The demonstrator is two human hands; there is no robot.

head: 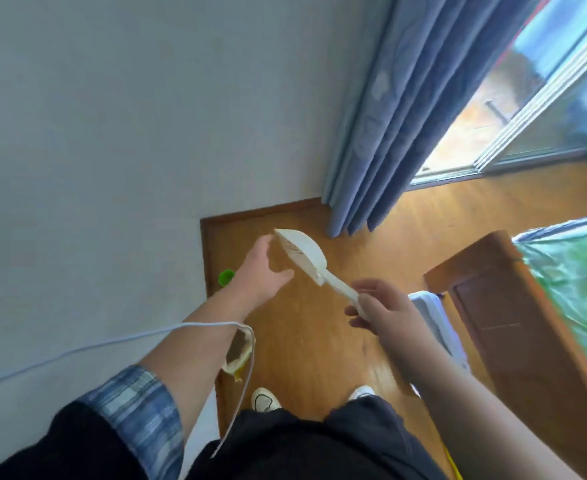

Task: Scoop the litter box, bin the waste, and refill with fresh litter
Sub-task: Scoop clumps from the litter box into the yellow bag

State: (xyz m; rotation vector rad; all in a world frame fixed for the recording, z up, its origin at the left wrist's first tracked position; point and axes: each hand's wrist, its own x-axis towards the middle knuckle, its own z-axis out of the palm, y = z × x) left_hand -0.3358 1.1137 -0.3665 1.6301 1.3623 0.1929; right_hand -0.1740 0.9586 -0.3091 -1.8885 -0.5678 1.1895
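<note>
— Where is the scoop (302, 254) to be seen?
— It is held in the air at the middle of the frame, above the wooden floor (313, 344). Its bowl is turned toward the upper left, and its handle runs down to the lower right.

— By what is it held?
— The handle is gripped by the right hand (384, 308), whose fingers (354, 311) are curled and clamped round it.

— And the left hand (262, 271)?
— It is stretched out just left of the bowl, fingers straight and apart, nothing held. Whether the fingertips touch the bowl's tip cannot be told.

— What else is shown?
— A small green thing (226, 277) is seen on the floor by the wall, left of the left wrist. A white cord (112, 344) is laid across the left forearm, and a pale bag (240, 353) hangs beneath it. A blue curtain (371, 133) hangs at the upper right, wooden furniture (500, 306) stands at the right, and white shoes (265, 400) are seen at the bottom centre.
</note>
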